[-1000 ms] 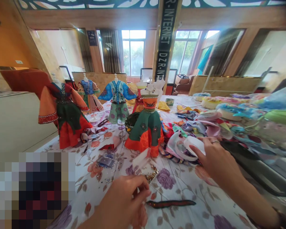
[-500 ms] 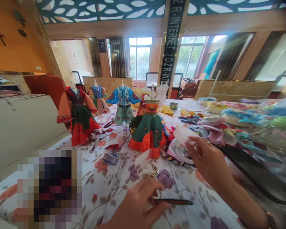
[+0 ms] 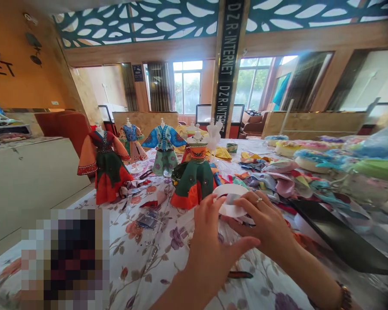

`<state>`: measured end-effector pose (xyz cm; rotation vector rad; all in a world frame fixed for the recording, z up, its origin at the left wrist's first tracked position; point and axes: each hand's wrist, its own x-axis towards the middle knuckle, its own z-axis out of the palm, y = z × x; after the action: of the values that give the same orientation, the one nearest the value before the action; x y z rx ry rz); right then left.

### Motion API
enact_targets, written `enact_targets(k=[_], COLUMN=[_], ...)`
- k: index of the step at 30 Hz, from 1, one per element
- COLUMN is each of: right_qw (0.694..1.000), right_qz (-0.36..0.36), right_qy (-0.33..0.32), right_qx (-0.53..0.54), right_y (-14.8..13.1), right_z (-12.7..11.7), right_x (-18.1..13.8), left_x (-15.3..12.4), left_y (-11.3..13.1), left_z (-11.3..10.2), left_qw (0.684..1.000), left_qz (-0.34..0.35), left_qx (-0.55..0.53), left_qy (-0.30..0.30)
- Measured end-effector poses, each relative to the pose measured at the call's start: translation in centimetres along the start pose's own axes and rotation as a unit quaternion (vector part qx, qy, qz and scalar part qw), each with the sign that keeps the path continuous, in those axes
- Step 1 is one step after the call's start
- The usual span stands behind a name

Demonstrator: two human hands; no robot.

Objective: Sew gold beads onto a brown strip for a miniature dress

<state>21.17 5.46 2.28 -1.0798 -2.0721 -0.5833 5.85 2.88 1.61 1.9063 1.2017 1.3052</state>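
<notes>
A white ring-shaped roll, apparently tape (image 3: 228,189), sits in front of the doll dress with the green and orange-red skirt (image 3: 198,178). My right hand (image 3: 268,219) has its fingers curled over the roll's near right edge. My left hand (image 3: 210,241) reaches to the roll's left side, thumb spread wide and fingers stretched out; whether its fingertips touch the roll is unclear. Below my left palm lies a slim dark tool (image 3: 241,274) on the floral tablecloth (image 3: 168,262). A small heap of gold beads is mostly hidden behind my left hand.
More dressed doll forms stand behind, including one in a blue jacket (image 3: 165,140) and one in orange sleeves (image 3: 105,165). Fabric scraps (image 3: 284,183) pile up to the right, beside a long black tray-like object (image 3: 342,234). Loose beads (image 3: 153,256) and a small packet (image 3: 148,219) lie left.
My left hand has moved up and forward from the slim dark tool to the roll, opening its fingers. My right hand has shifted left and lower with the white roll. The view has tilted up slightly.
</notes>
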Motion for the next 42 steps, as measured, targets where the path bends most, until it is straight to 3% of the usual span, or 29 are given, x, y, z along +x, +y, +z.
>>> enact_targets(k=[5,11,19,28,42], right_qw=[1.000,0.995,0.988,0.986,0.974], right_qz=[-0.001,0.037,0.049,0.034,0.037], right_qy=[0.023,0.034,0.050,0.069,0.082], right_qx=[0.006,0.090,0.139,0.150,0.208], right_y=[0.6,1.7,2.4,2.6,2.7], right_z=[0.3,0.6,1.1,1.2,1.0], right_x=[0.0,0.1,-0.4,-0.5,-0.3], left_x=[1.9,3.2,2.5,2.4,2.5], left_y=[-0.5,-1.2,-1.6,-1.8,-1.5], left_z=[1.2,1.7,1.6,1.2,0.1], left_qw=[0.994,0.986,0.974,0.973,0.988], left_qz=[0.022,0.036,0.026,0.027,-0.016], left_qx=[-0.060,-0.110,-0.165,-0.182,-0.140], left_qy=[0.094,0.120,0.150,0.139,0.056])
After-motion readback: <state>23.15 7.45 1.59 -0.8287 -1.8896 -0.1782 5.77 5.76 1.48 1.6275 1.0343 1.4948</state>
